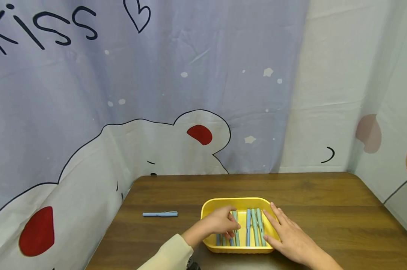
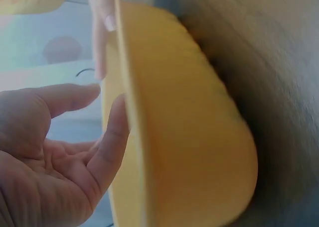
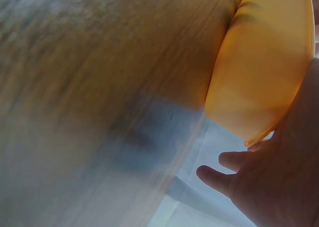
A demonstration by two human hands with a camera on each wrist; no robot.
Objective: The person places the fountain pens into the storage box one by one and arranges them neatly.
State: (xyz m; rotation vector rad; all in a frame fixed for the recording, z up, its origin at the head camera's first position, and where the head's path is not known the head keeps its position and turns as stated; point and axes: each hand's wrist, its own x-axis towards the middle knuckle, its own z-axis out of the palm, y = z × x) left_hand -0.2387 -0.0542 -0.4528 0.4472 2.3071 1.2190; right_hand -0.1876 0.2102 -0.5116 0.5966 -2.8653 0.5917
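A yellow plastic basket (image 1: 238, 251) stands on the table with several light blue and green pens lying side by side in it. My left hand (image 1: 220, 220) reaches over the basket's left side, its fingers bent down above the pens on that side. In the left wrist view, thumb and forefinger of the left hand (image 2: 65, 152) are apart, with nothing seen between them. My right hand (image 1: 291, 234) lies at the right rim with fingers spread, close to a green pen (image 1: 260, 227). To its left lie another green pen (image 1: 255, 227) and a blue pen (image 1: 248, 227).
A single blue pen (image 1: 160, 214) lies crosswise on the brown wooden table (image 1: 169, 195), left of the basket. Behind the table hangs a printed curtain (image 1: 250, 93), which also runs along both sides.
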